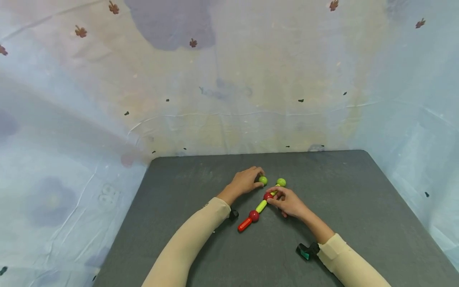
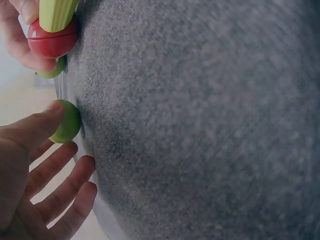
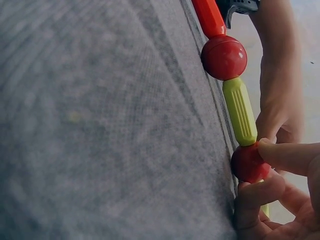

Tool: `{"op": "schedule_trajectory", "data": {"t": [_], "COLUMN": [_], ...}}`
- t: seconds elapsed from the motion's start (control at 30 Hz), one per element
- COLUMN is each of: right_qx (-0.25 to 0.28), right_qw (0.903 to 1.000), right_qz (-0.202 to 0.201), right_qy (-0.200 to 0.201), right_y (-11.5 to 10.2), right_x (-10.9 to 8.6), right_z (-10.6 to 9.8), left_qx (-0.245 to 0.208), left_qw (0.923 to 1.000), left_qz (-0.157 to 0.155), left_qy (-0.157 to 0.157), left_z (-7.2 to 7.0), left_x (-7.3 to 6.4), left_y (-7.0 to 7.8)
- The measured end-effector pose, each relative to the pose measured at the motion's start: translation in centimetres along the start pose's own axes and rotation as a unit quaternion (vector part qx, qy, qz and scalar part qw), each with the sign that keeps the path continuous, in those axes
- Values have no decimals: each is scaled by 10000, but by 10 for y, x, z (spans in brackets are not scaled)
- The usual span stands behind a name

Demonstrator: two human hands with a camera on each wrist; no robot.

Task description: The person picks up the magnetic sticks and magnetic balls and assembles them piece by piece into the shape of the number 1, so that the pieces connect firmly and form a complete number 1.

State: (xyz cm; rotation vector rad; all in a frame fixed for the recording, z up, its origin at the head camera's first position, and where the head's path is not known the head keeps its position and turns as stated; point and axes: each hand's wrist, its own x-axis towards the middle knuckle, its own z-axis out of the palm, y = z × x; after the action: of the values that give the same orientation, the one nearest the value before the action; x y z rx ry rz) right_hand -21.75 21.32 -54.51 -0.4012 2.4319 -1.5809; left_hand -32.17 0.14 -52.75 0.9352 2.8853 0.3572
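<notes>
My left hand [image 1: 246, 181] pinches a loose green ball [image 2: 69, 122] between thumb and index finger, the other fingers spread loosely. With thumb and fingers my right hand [image 1: 291, 204] grips a red ball [image 3: 249, 164] in a chain of toy balls and rods. From that ball a yellow-green rod [image 3: 240, 111] runs toward the near side to a second red ball [image 1: 254, 216], then a red-orange rod [image 1: 244, 225] at the end. Beyond the gripped ball, another yellow-green rod, partly hidden by my right fingers, leads to a second green ball [image 1: 281, 182].
Everything lies on a dark grey cloth-like tabletop [image 1: 186, 187]. A pale patterned sheet [image 1: 233, 119] hangs behind and at both sides of the table. Black devices [image 1: 307, 251] are strapped at the wrists.
</notes>
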Motion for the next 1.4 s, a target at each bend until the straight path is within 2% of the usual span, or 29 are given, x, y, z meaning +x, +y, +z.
{"op": "schedule_trajectory", "data": {"t": [0.33, 0.97, 1.23, 1.4], "right_qx": [-105, -162, -450, -897], "right_qw": [9999, 9997, 9985, 9932], "right_qz": [39, -81, -139, -344], "right_qy": [18, 138, 278, 658], "right_y": [1, -2, -8, -18], "right_x": [1, -1, -5, -9], "right_z": [1, 1, 3, 8], "left_qx": [-553, -854, -961, -1027], "left_qw": [9983, 9961, 9950, 9944], "left_qz": [-146, -234, -249, -259], "left_qy": [72, 42, 62, 25], "left_z": [-2, -4, -11, -18], "left_x": [-10, -29, -48, -68], "left_y": [-4, -19, -26, -29]}}
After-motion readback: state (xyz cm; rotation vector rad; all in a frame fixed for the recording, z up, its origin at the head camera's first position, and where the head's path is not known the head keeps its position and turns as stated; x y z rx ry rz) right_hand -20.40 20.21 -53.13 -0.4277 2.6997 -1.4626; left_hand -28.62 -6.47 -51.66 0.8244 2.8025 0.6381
